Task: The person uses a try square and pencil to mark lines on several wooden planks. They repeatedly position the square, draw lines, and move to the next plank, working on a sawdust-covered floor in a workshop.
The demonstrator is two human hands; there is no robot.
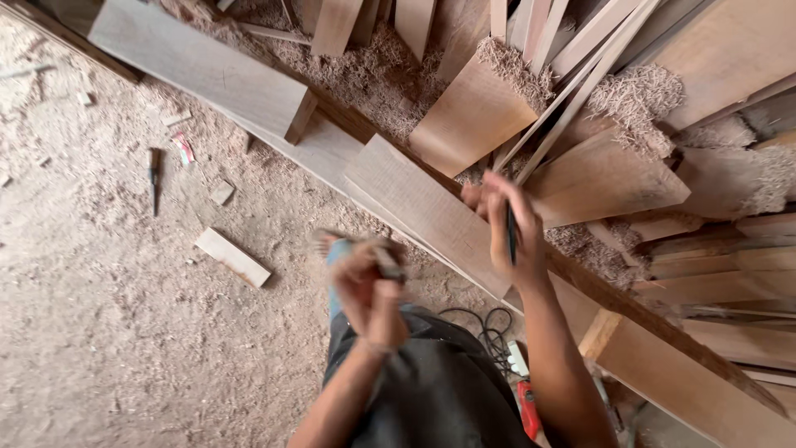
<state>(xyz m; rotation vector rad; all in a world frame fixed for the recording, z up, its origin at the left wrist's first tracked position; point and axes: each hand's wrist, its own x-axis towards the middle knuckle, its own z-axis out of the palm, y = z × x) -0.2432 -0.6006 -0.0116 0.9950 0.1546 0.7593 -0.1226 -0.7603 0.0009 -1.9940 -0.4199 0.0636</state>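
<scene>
Over the plank, right hand fingers grip a dark pencil; left hand (blurred) clasps a small tool.

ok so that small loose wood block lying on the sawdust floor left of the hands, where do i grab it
Probably across its two long edges near the middle, coming straight down from above. The small wood block lies flat on the sawdust floor, long and narrow, with bare floor along both long sides. The left hand is nearest.
</scene>
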